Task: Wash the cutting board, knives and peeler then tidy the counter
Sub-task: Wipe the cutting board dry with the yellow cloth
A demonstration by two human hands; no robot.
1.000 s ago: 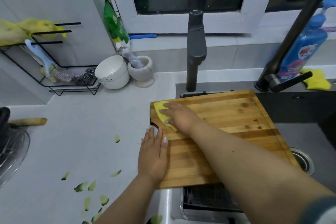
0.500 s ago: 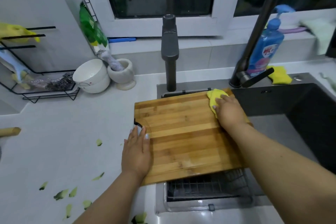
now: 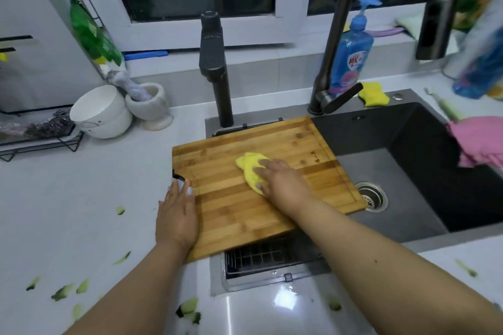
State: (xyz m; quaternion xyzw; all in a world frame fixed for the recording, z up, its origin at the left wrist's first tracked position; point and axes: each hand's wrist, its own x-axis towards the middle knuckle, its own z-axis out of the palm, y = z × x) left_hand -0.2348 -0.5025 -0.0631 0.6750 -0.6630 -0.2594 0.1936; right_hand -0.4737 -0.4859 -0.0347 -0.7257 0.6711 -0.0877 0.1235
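A bamboo cutting board (image 3: 294,149) lies flat across the left end of the dark sink (image 3: 408,171), over a wire rack. My right hand (image 3: 283,185) presses a yellow sponge cloth (image 3: 251,170) on the board's middle with fingers spread flat. My left hand (image 3: 178,215) rests flat on the board's left edge, fingertips by the black handle notch. No knives show. A pale green-handled tool (image 3: 446,109) lies at the sink's right rim, too blurred to identify.
Green peel scraps (image 3: 62,291) litter the white counter at front left. White bowls (image 3: 100,114) and a stone mortar (image 3: 152,106) stand at back left. A black faucet (image 3: 329,43), blue soap bottle (image 3: 351,49), second yellow sponge (image 3: 373,94) and pink cloth (image 3: 479,141) surround the sink.
My right hand swept the yellow sponge from the board's far left corner to its far right corner, then back to the middle. My left hand stayed on the left edge.
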